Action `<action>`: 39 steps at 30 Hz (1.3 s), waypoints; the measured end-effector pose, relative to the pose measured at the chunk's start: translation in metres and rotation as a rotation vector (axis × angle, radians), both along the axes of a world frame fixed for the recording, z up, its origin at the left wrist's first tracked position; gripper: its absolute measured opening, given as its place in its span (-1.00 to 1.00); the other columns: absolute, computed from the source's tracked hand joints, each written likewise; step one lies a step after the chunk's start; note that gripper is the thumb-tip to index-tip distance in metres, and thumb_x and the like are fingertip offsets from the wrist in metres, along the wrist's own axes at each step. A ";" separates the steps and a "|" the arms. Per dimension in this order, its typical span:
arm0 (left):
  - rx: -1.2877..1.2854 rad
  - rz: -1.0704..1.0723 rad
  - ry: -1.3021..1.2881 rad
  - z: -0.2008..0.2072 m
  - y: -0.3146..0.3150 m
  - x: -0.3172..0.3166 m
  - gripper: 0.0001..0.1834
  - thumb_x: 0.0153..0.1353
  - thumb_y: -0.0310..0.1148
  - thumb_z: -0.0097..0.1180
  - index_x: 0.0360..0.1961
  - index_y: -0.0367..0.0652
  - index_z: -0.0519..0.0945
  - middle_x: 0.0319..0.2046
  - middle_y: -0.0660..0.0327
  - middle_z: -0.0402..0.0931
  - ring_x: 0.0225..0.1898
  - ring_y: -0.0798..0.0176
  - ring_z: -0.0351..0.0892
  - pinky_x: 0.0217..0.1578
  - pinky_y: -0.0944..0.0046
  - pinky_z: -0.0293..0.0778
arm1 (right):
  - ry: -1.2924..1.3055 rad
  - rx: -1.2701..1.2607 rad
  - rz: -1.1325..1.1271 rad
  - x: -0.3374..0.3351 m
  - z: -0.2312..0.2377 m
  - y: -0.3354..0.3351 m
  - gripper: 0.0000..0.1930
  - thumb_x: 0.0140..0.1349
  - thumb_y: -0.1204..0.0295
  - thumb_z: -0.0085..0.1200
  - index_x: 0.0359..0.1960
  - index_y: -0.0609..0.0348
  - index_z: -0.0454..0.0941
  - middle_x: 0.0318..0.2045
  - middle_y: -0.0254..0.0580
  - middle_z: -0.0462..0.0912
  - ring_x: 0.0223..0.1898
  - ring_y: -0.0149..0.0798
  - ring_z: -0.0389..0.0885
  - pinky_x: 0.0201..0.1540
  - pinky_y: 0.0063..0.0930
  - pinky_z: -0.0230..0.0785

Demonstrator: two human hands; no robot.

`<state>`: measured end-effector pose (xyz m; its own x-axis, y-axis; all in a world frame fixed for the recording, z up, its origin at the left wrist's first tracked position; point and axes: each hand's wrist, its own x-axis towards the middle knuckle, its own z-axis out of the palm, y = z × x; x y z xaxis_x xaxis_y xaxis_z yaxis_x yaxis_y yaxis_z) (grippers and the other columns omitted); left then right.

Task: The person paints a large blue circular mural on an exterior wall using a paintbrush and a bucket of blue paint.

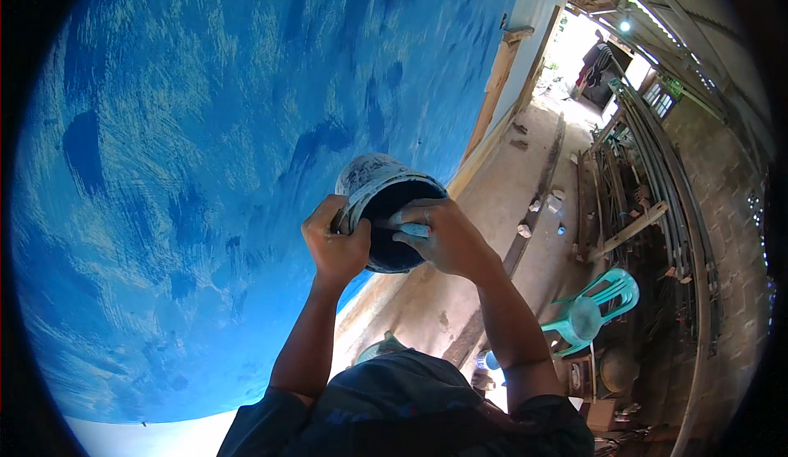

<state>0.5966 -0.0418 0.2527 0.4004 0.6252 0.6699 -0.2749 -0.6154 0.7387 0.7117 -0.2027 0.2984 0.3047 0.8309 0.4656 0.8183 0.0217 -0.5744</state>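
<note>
In front of me a paint-smeared bucket (379, 174) is tilted, its dark mouth turned toward me. My left hand (338, 242) grips the bucket's rim on the left side, thumb over the edge. At the bucket's mouth, my right hand (443, 235) is closed around the pale blue handle of what looks like a paintbrush (417, 230); its lower part is hidden by my fingers and the dark inside. Beside the bucket rises a large wall (205, 186) covered in uneven blue brush strokes, with lighter streaks showing through.
A green plastic chair (584, 317) stands to the right. Long poles (657, 170) lean along the far right wall. Small rubble (525, 230) lies on the concrete floor (525, 186). A wooden frame piece (492, 96) edges the blue wall, and a bright doorway is beyond.
</note>
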 end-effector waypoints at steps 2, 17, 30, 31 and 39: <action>0.000 0.013 0.005 0.003 -0.004 0.001 -0.82 -0.14 -0.59 0.18 -0.40 -0.34 0.56 -0.59 0.06 0.47 -0.59 0.31 0.40 -0.51 0.30 0.37 | 0.056 -0.071 0.010 0.001 -0.001 0.002 -0.78 0.07 0.58 0.36 -0.20 0.28 0.74 -0.23 0.05 0.75 -0.17 0.09 0.71 -0.04 -0.22 0.55; -0.096 0.081 0.129 0.027 0.013 -0.018 -0.85 -0.10 -0.58 0.19 -0.43 -0.35 0.54 -0.68 0.20 0.34 -0.61 0.45 0.25 -0.56 0.32 0.23 | 0.842 0.510 -0.061 0.019 -0.014 -0.015 -0.71 0.16 0.42 0.46 -0.16 0.32 0.70 -0.29 -0.19 0.74 -0.28 -0.38 0.69 -0.22 -0.50 0.57; -0.096 -0.062 0.104 0.004 0.010 0.002 -0.82 -0.10 -0.59 0.19 -0.38 -0.35 0.58 -0.58 0.22 0.49 -0.50 0.46 0.39 -0.48 0.34 0.35 | 0.644 0.431 -0.090 -0.026 -0.060 0.027 -0.84 0.36 0.46 0.26 -0.17 0.34 0.68 -0.40 -0.29 0.70 -0.36 -0.53 0.56 -0.29 -0.58 0.45; -0.105 -0.113 0.066 0.002 0.008 0.006 -0.81 -0.11 -0.60 0.19 -0.38 -0.35 0.59 -0.57 0.21 0.50 -0.49 0.47 0.40 -0.46 0.36 0.37 | 0.641 0.434 -0.085 -0.026 -0.063 0.026 -0.84 0.36 0.46 0.26 -0.17 0.34 0.68 -0.40 -0.29 0.70 -0.36 -0.53 0.56 -0.29 -0.58 0.45; -0.025 -0.231 0.118 -0.022 0.004 0.023 -0.77 -0.12 -0.60 0.20 -0.34 -0.34 0.59 -0.48 0.21 0.56 -0.38 0.46 0.46 -0.35 0.32 0.47 | 1.113 0.479 -0.151 -0.025 -0.071 0.015 -0.83 0.28 0.50 0.34 -0.16 0.32 0.69 -0.28 -0.29 0.69 -0.29 -0.48 0.63 -0.23 -0.62 0.54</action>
